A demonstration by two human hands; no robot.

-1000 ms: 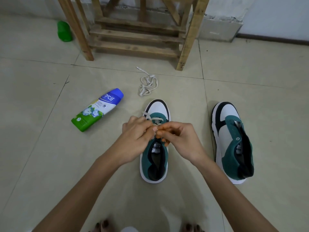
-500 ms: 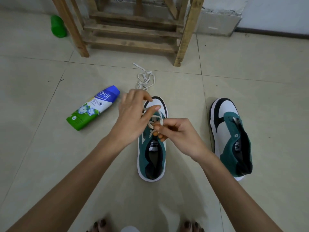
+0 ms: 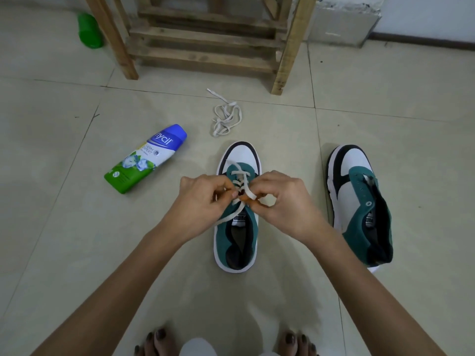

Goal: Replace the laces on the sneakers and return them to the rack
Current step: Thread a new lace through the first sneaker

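The green and white sneaker (image 3: 237, 214) sits on the floor in the middle of the frame, with a white lace (image 3: 240, 185) half threaded. The left hand (image 3: 203, 201) and right hand (image 3: 280, 201) each pinch the lace. If a hand slips, the lace could pull out of a hole. The other sneaker (image 3: 359, 201), at the right, has no lace. A loose lace (image 3: 226, 119) lies above, near the wooden rack (image 3: 205, 39).

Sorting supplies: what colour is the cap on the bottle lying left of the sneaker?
Blue, on the bottle; head view.
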